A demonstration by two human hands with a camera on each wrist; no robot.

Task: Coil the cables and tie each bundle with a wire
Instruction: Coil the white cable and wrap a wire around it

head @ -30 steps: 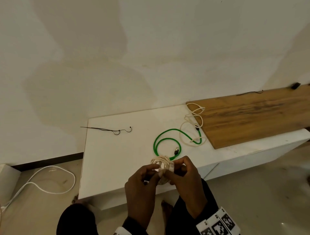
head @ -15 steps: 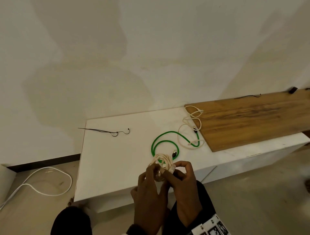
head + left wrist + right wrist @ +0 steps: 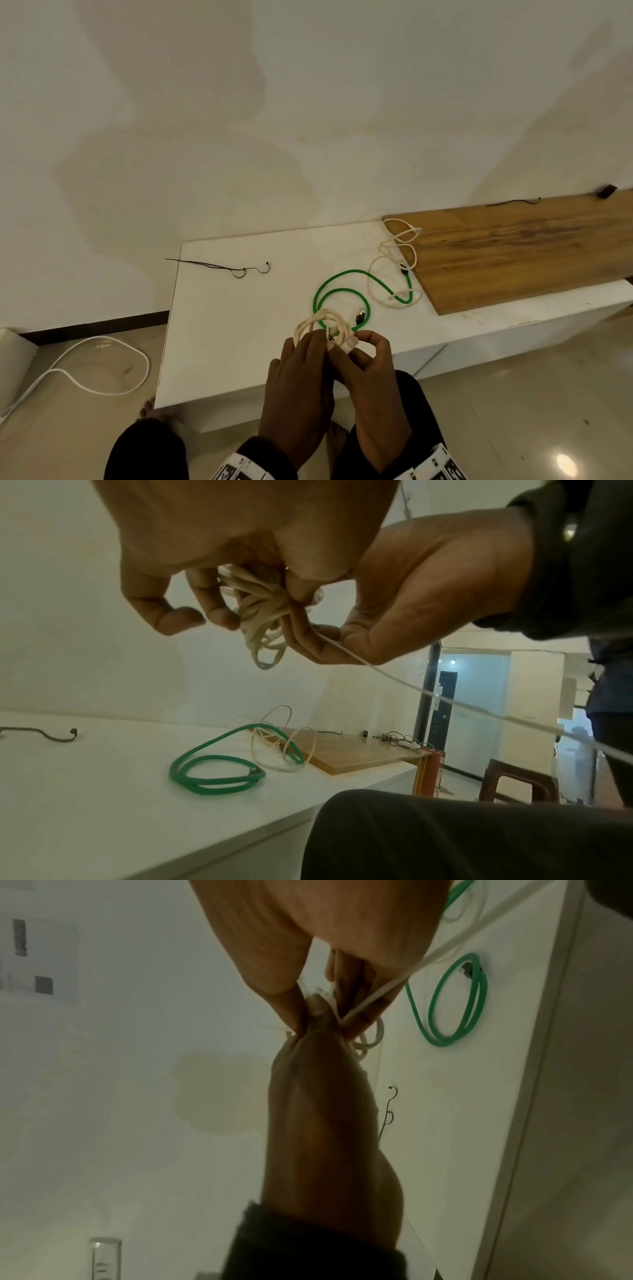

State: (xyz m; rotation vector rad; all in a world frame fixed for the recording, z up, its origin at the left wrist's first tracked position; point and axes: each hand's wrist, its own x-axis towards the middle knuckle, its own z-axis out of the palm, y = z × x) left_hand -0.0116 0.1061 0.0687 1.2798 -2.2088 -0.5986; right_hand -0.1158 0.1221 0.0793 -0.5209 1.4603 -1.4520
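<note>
A cream coiled cable (image 3: 325, 325) (image 3: 260, 615) hangs between both hands above the front edge of the white table (image 3: 239, 325). My left hand (image 3: 301, 370) (image 3: 192, 607) grips the coil's left side. My right hand (image 3: 370, 356) (image 3: 394, 610) pinches the bundle at its middle, with a thin white strand (image 3: 445, 696) (image 3: 428, 958) trailing from its fingers. A green cable (image 3: 342, 298) (image 3: 212, 769) (image 3: 455, 999) lies looped on the table behind the hands. Another cream cable (image 3: 394, 270) (image 3: 284, 745) lies loose beside it. Two dark tie wires (image 3: 236, 269) (image 3: 388, 1112) rest at the table's far left.
A wooden board (image 3: 513, 253) (image 3: 359, 753) lies on the table's right part, with a dark wire (image 3: 513, 202) at its back edge. A white cable (image 3: 96, 366) curls on the floor to the left. My dark-clothed knees (image 3: 462, 837) are below the hands.
Both hands have drawn closer together around the coil and shifted slightly nearer the table edge. The right fingers have tightened on the bundle's middle.
</note>
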